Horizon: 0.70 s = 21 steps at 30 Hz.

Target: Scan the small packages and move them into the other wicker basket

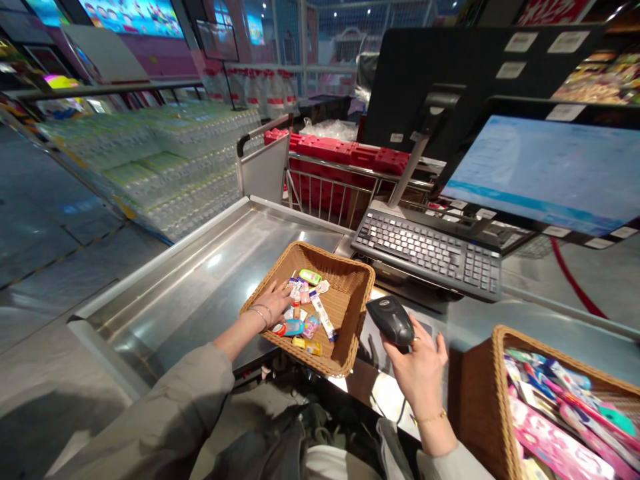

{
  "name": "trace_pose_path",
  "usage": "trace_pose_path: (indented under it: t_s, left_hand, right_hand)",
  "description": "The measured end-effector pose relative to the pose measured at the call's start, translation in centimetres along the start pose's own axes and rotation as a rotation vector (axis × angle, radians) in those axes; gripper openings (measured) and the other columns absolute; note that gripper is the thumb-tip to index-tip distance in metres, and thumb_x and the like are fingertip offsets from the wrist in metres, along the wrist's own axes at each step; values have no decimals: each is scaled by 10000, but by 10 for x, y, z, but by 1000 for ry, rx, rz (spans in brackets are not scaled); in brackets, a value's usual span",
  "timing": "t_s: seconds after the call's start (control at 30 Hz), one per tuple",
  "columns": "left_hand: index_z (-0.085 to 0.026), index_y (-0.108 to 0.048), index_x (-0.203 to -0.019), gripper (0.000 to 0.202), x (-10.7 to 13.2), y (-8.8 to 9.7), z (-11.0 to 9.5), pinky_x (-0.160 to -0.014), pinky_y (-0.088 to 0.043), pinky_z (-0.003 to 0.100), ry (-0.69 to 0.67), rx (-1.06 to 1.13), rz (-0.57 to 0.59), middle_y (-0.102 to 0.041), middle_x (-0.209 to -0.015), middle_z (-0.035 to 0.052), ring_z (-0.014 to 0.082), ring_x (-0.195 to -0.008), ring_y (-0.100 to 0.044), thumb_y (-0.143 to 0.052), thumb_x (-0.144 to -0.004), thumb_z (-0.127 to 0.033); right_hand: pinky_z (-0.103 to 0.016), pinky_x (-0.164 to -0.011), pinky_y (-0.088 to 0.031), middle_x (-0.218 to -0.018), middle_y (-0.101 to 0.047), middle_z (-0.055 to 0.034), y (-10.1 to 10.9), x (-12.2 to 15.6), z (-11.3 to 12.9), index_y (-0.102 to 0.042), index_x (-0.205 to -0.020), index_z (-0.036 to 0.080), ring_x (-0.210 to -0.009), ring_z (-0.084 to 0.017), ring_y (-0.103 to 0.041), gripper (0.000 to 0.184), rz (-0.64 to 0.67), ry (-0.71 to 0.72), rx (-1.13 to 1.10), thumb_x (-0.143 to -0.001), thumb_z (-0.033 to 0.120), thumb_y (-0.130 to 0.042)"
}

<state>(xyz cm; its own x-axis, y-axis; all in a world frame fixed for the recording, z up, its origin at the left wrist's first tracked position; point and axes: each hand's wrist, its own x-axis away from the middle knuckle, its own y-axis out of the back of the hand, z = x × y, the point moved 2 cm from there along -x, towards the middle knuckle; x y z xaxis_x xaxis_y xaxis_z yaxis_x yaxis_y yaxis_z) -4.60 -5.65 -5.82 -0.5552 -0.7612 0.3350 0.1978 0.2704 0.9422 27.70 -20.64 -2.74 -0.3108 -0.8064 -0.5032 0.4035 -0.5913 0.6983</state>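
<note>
Shop checkout. Brushed-steel counter (200, 267) with raised edges; stacked bottles (190, 150) and a wire trolley (325, 190) beyond it. Keyboard (430, 252) and monitor (550, 177) face me, presumably angled for reading from my side.

Left hand (273, 304): reaches over the left rim of the near basket (349, 293); fingers extended, slightly apart, among the small goods (325, 317) inside. Cannot tell whether the tips pinch any piece. Right hand (423, 367): fingers clamped on the scanner (393, 320), one finger lifted clear. Scanner sits just outside the basket's right wall, head towards the goods; I judge this keeps the reach short. Basket lies between my hands, its walls probably there to stop loose pieces sliding on slick metal. Second basket (480, 393) at far right, with longer packs (560, 433).

Materials: both baskets tan, woven, with braided rims; near one round-cornered. Goods glossy: green oblong, slim white stick, yellow packet, blue piece. Scanner smooth, black, blunt-headed. Steel streaked with glare.
</note>
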Motion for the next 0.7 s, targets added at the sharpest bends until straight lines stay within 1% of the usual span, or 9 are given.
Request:
trace_pose_path:
  t_s: [0.1,0.2,0.3,0.37,0.53,0.63,0.7]
  left_hand:
    - [-224,-648,-1134,550,0,-3,7,-1146,-111,557,-27,-7,31,-447,-1448,144,337,-1418,-259,-808,-608,-235]
    - [-247,-686,-1040,520,-1,-7,13,-1145,-133,537,-65,-11,61,-484,-1416,115,329,-1394,-310,-826,-544,-176]
    - [-269,-712,-949,456,-4,-12,15,-1144,-156,514,-118,-12,98,-554,-1337,77,308,-1374,-345,-816,-528,-129]
    - [-271,-724,-894,401,-7,-15,14,-1140,-171,511,-146,-18,124,-591,-1284,68,307,-1357,-368,-802,-533,-114]
    - [-265,-734,-822,287,-13,-24,13,-1139,-173,502,-194,-34,156,-614,-1262,64,301,-1332,-400,-739,-584,-105]
    - [-241,-733,-790,301,-16,-28,14,-1138,-174,503,-216,-36,169,-634,-1232,80,319,-1318,-412,-765,-526,-101]
    - [-231,-733,-801,296,-16,-29,15,-1135,-176,508,-224,-35,170,-648,-1203,94,324,-1302,-429,-765,-529,-117]
  right_hand:
    - [-556,-1097,-179,-1109,-694,-118,1,-1,1,-700,-837,202,-1119,-281,-596,324,9,-17,3,-772,491,-570]
    - [-556,-1093,-179,-1105,-695,-117,2,-2,2,-698,-832,202,-1117,-282,-594,336,10,-26,0,-778,502,-557]
    - [-560,-1089,-179,-1096,-696,-117,2,-3,3,-696,-828,200,-1109,-285,-595,337,3,-26,-8,-775,504,-559]
    - [-565,-1088,-181,-1101,-693,-118,1,-3,3,-694,-840,199,-1110,-288,-594,333,4,-23,-13,-771,497,-564]
    - [-569,-1088,-186,-1111,-692,-126,1,-3,0,-692,-859,193,-1115,-289,-591,327,0,-30,-13,-767,479,-562]
    - [-562,-1092,-182,-1116,-691,-123,2,-3,-1,-691,-854,192,-1121,-285,-591,322,-9,-34,-11,-767,474,-564]
    - [-560,-1094,-176,-1111,-694,-116,3,-3,-2,-691,-847,196,-1123,-285,-591,323,-11,-41,-12,-763,481,-566]
